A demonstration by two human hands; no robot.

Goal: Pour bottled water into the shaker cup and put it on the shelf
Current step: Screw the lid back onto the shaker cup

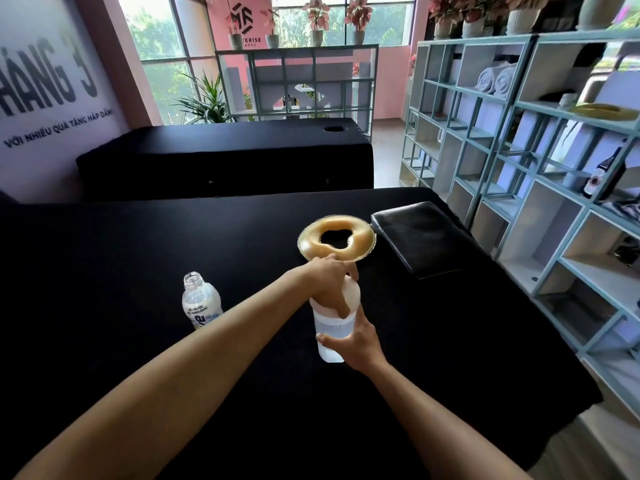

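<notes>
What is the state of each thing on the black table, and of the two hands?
Water bottle: upright, cap off, standing apart from the hands.
Shaker cup: upright, holds clear water, lid on top.
Lid: white, on the cup mouth, under the left hand.
Left hand: grips the lid from above.
Right hand: holds the cup body.
Ring cushion: lying flat.
Black pad: lying flat.

- We see a black cloth over the table (138, 271).
- We see a translucent, whitish shaker cup (332, 327) with a white lid (349, 292).
- We note a clear water bottle (201, 301) with a white label in dark lettering.
- We see an amber-yellow ring cushion (336, 240) on the cloth.
- We note a glossy black pad (422, 237).
- We see a pale teal frame on the shelf (519, 109), its panels white.
- We see white rolled towels (495, 79).
</notes>
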